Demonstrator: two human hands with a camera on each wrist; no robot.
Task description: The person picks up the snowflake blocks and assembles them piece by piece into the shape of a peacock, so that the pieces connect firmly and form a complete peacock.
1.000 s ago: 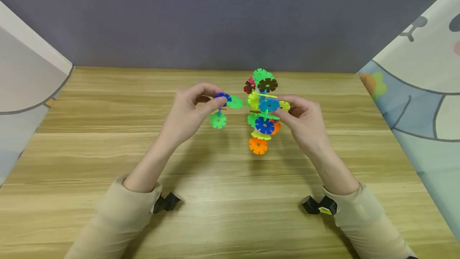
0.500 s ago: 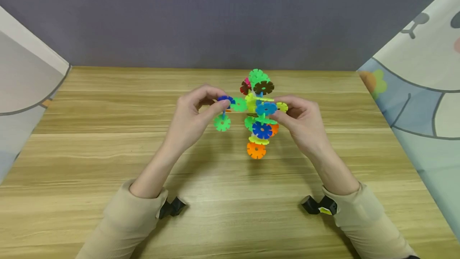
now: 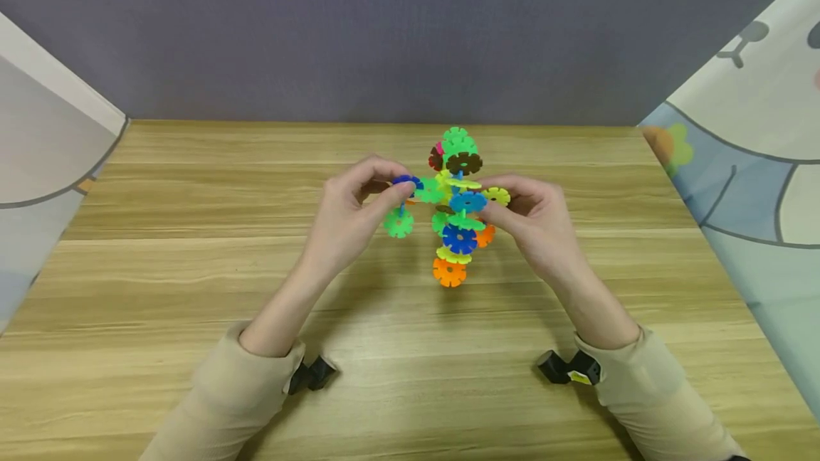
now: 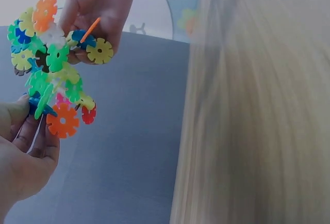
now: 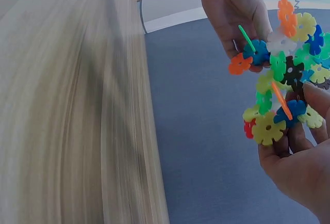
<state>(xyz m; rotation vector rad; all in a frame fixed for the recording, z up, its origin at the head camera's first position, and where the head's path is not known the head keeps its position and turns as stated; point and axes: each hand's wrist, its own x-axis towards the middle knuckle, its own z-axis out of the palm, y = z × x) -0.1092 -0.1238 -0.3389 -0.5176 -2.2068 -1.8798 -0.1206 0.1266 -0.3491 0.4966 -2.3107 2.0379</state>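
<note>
My left hand (image 3: 349, 212) pinches a dark blue notched disc (image 3: 407, 181) between thumb and fingertips. Green notched discs (image 3: 399, 223) and an orange one (image 4: 63, 121) are slotted onto it as a small cluster. To its right stands a larger figure of interlocking notched discs (image 3: 460, 239) in blue, yellow, green, brown and orange. My right hand (image 3: 538, 226) grips this figure at its right side, by a blue disc (image 5: 291, 113) with yellow discs around it. The cluster's inner green disc (image 3: 427, 191) meets the figure's yellow disc (image 3: 443, 183); whether they are slotted together I cannot tell.
A wood-grain table (image 3: 192, 269) lies under both hands. Behind it rises a grey panel (image 3: 384, 34), with printed side panels (image 3: 756, 162) at left and right. Black wrist cameras (image 3: 314, 373) hang from the beige sleeves (image 3: 237, 383).
My left hand has moved a little right with its cluster, closing the gap to the figure. The figure has shifted slightly left and nearer in my right hand.
</note>
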